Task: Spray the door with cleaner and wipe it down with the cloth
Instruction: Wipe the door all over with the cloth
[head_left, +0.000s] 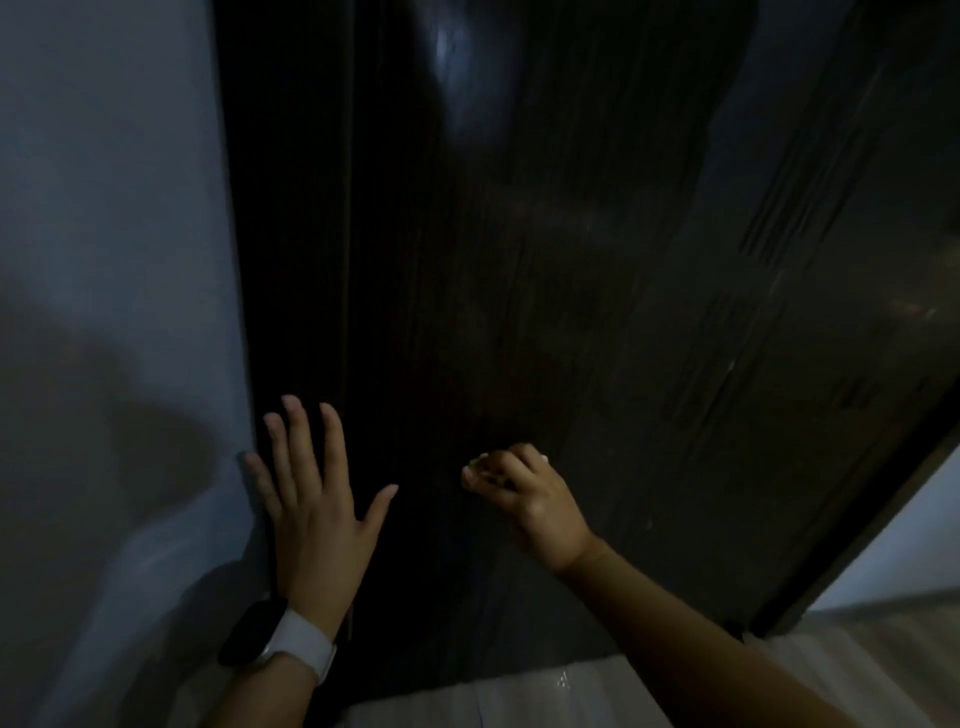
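From my feed, the far left is a pale grey-blue painted wall (104, 260) with a soft shadow across its lower part. On the near left wrist I see a dark-faced watch on a white strap (275, 636). Above it my left hand (317, 499) lies flat with fingers straight and spread, the palm against the left edge of the tall, dark brown wood-grain door (519, 286), its little finger reaching the seam where door meets wall; that grip is fully open and has hold of nothing. The door fills the middle of the view, glossy, with a dim patch of reflected light near its top. Just right of the open hand, apart from it, my right hand (524, 499) is up at the door's lower face with fingers curled tightly inward; something small and pale peeks between the fingertips, but I cannot tell what it is in this dim light. Below the door runs a light, pale wood-look floor (571, 691).
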